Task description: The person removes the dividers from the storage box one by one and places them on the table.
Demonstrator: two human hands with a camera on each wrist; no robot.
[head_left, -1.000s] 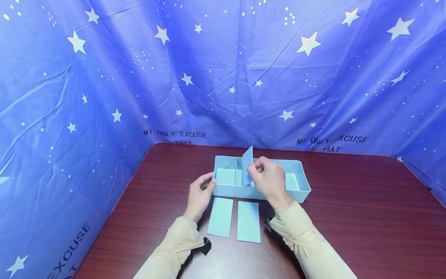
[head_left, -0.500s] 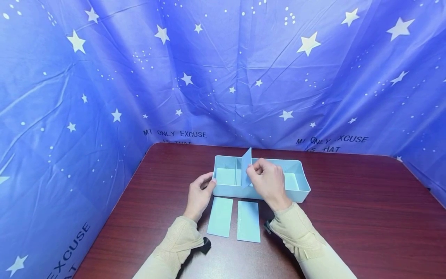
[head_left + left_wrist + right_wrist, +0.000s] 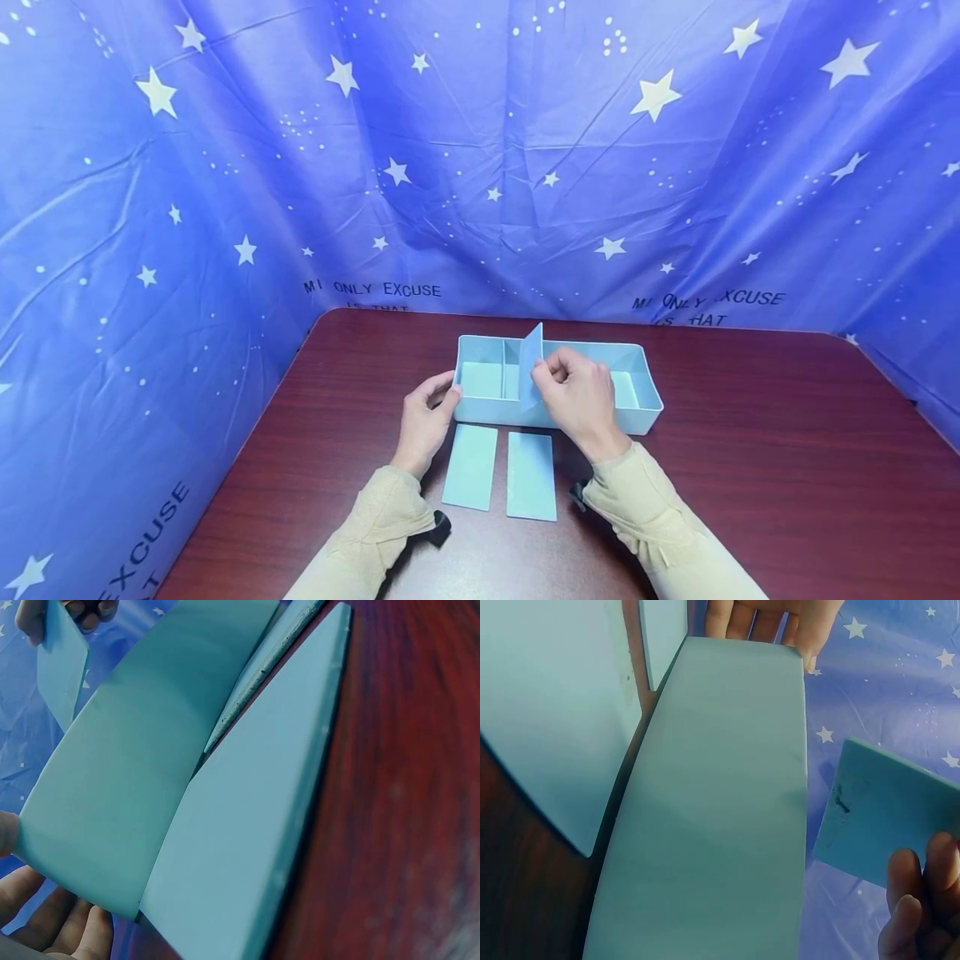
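Observation:
A long, light blue-green box (image 3: 487,410) stands on the table, with one thin divider (image 3: 504,369) upright across it left of the middle. At the box's left end my left hand (image 3: 423,425) grips the wall, thumb at the rim and fingers outside, as the left wrist view also shows. My right hand (image 3: 581,392) pinches a flat blue divider panel (image 3: 531,367) by its right side, upright and slightly turned. Its lower edge overlaps the box's front wall in the head view. In the right wrist view a dark mark shows on this panel (image 3: 877,817).
Two matching flat panels lie side by side before the box, a left one (image 3: 469,467) and a right one (image 3: 532,475). The dark red wooden table (image 3: 765,467) is backed by a blue star-printed cloth (image 3: 465,108).
My right hand has brought the panel slightly down and toward the box's front wall. My left hand keeps its grip on the box's end. The head view has shifted slightly.

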